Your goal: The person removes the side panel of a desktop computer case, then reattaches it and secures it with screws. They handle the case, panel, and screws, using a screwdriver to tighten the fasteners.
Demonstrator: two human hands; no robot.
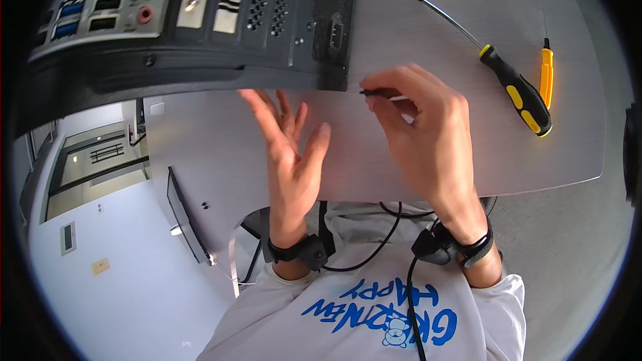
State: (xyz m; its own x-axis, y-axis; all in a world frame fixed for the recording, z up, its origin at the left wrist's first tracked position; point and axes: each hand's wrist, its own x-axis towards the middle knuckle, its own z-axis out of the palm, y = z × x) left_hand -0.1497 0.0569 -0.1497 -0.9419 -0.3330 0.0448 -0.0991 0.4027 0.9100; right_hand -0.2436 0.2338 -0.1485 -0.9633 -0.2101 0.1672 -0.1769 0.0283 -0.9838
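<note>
A black desktop computer case point(294, 60) fills the upper left, its back panel of ports and slot covers facing me. Just below its lower edge is my left hand point(291, 157), open with fingers spread and nothing in it; some fingertips reach the case's edge, and whether they touch it I cannot tell. My right hand point(428, 127) is to the right of the case's lower corner, apart from it. Thumb and fingers there pinch a small black piece point(370, 93), too small and covered for its kind to show.
On the right of the grey table point(401, 40) lie a black-and-yellow screwdriver point(518, 93) and a slimmer yellow-handled screwdriver point(547, 76). Black cables point(374, 257) hang across my lap from the wrist straps. A wall-mounted screen point(186, 217) is at the lower left.
</note>
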